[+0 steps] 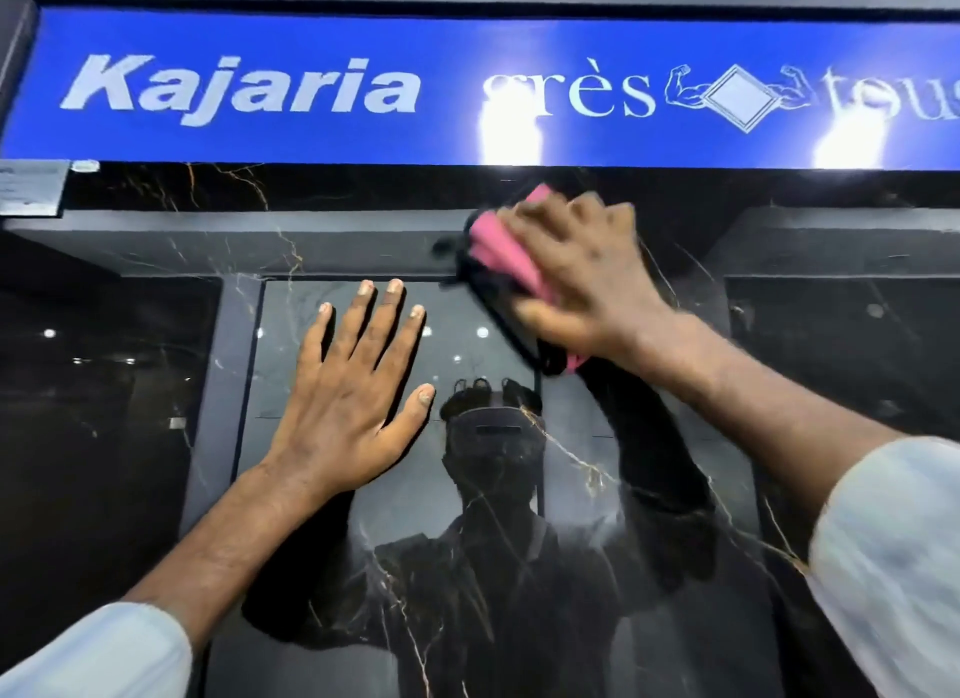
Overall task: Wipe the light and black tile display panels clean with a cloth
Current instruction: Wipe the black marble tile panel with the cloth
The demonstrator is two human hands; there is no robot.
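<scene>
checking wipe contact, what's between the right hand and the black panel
A pink cloth, gripped by the right hand against the black panel near its top; the head view shows it.

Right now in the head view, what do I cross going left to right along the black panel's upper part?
grey label → left hand → pink cloth → right hand

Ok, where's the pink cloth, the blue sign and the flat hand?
pink cloth [494, 245]: head view, pink fold beside the fingers.
blue sign [447, 37]: head view, bare blue above the lettering.
left hand [348, 406]: head view, its back.
</scene>
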